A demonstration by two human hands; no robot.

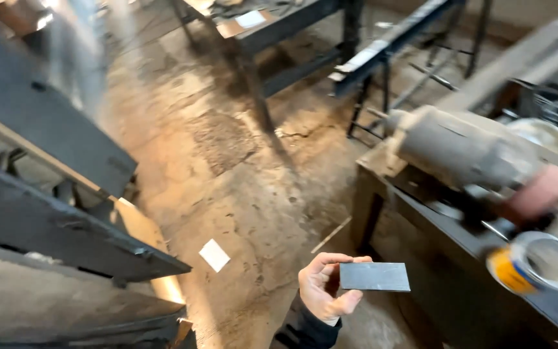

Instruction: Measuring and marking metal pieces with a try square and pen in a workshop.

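Plate [374, 276], a small dark grey metal rectangle, flat and smooth, was held low in the head view above a stained, cracked concrete floor [227, 161]. One hand [323, 287], which one I could not tell, had its fingers clamped on the plate's left end, thumb below and fingertips on top. A white scrap [214, 254] lay on the floor to the left. Dark steel beams [46, 220] slanted at left. A bench [460, 258] at right carried a grey motor [460, 148] and a tape roll [537, 262]. Dark metal stands [305, 45] stood farther back.
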